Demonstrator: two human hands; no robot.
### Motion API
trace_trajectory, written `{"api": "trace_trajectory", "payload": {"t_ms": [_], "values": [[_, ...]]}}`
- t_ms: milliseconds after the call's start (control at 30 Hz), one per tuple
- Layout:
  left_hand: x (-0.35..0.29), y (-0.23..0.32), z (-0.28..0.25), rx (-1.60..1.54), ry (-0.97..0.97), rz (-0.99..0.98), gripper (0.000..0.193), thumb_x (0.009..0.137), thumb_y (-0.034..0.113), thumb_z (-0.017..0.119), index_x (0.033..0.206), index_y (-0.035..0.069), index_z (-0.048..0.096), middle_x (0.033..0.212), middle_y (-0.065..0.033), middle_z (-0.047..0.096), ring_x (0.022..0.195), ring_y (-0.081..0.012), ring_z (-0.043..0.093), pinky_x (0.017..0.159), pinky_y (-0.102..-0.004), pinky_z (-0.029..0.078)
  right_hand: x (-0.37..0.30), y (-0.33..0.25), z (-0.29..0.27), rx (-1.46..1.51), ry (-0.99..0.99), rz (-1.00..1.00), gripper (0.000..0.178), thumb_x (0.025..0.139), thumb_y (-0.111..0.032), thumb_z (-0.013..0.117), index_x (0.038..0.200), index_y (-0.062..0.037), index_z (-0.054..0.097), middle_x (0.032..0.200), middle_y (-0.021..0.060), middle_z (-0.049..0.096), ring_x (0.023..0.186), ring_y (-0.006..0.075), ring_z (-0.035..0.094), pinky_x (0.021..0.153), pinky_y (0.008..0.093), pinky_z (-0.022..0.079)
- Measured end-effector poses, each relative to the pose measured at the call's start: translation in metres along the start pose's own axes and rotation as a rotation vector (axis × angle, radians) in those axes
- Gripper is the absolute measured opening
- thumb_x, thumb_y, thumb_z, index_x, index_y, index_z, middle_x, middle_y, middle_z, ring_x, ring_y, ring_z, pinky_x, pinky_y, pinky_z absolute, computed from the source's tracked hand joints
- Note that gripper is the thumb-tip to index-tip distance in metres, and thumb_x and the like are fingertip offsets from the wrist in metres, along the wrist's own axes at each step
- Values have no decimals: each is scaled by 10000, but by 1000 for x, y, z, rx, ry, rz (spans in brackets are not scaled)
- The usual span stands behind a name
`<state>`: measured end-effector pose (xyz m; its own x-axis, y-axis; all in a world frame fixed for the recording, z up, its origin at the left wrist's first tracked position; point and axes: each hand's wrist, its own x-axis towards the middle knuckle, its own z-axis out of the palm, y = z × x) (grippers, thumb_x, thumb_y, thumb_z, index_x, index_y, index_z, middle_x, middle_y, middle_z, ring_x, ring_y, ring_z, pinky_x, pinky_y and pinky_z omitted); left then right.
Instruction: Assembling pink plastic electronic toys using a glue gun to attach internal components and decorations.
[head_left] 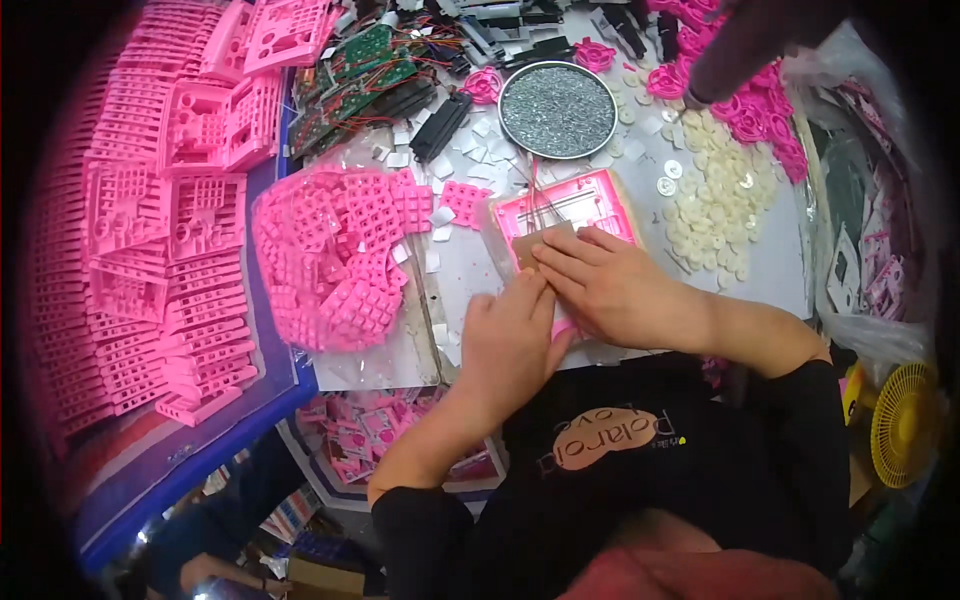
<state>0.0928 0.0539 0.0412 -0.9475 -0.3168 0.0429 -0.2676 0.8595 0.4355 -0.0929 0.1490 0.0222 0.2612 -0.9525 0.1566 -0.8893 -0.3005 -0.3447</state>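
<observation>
A pink plastic housing [575, 201] lies open side up on a pale pad in front of me, with thin wires and rods over it. Across its near part is a small brown board [543, 246]. My left hand [512, 328] is closed at the board's near edge, its fingertips pressed together there. From the right, my right hand [612, 284] lies over the same board with its fingers bent down onto it; its thumb is hidden. Both hands cover the housing's near half. Beyond it stands a round metal dish [558, 108] full of small silvery screws.
Stacked pink housings [165, 240] fill the left side. Bagged pink button pads [340, 255] lie nearer. Green circuit boards [365, 75] sit at the back, cream discs [715, 195] and pink rings [745, 110] at right. A dark tool [745, 50] hangs over the back right.
</observation>
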Motion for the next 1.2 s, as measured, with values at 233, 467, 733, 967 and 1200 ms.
{"api": "trace_trajectory", "payload": {"t_ms": [233,467,733,967,1200], "values": [[153,-89,-2,-43,486,-177,168,830,229,705,860,69,747,848,-110,707,853,-317,667,749,-467,494,-1,-9,4,-184,-95,16,512,871,-178,583,1329,49,609,1485,162,528,1405,302,452,1136,495,358],[212,-96,18,289,293,-13,148,871,213,666,930,101,742,959,-109,712,926,-328,664,825,-525,419,-5,-4,3,-120,-35,34,471,865,-174,597,1275,56,632,1385,166,575,1367,294,463,1087,476,384],[218,-91,10,211,313,-167,332,943,259,503,841,32,723,858,-192,717,819,-352,707,713,-485,491,-6,-5,8,-147,-15,-2,455,866,-158,602,1255,76,636,1404,182,569,1366,314,462,1081,482,393],[77,-35,-6,-431,343,-13,169,909,101,683,798,-2,608,742,-129,598,693,-296,572,672,-389,467,-8,-6,23,-109,152,31,470,797,-138,609,1213,76,652,1297,168,607,1184,302,547,1017,426,452],[28,-24,42,-452,309,-147,100,890,48,689,886,-5,605,860,-142,613,793,-319,596,745,-391,477,-12,19,-29,448,-81,97,373,821,-18,610,1183,27,689,1086,145,681,1030,272,628,957,382,499]]}}
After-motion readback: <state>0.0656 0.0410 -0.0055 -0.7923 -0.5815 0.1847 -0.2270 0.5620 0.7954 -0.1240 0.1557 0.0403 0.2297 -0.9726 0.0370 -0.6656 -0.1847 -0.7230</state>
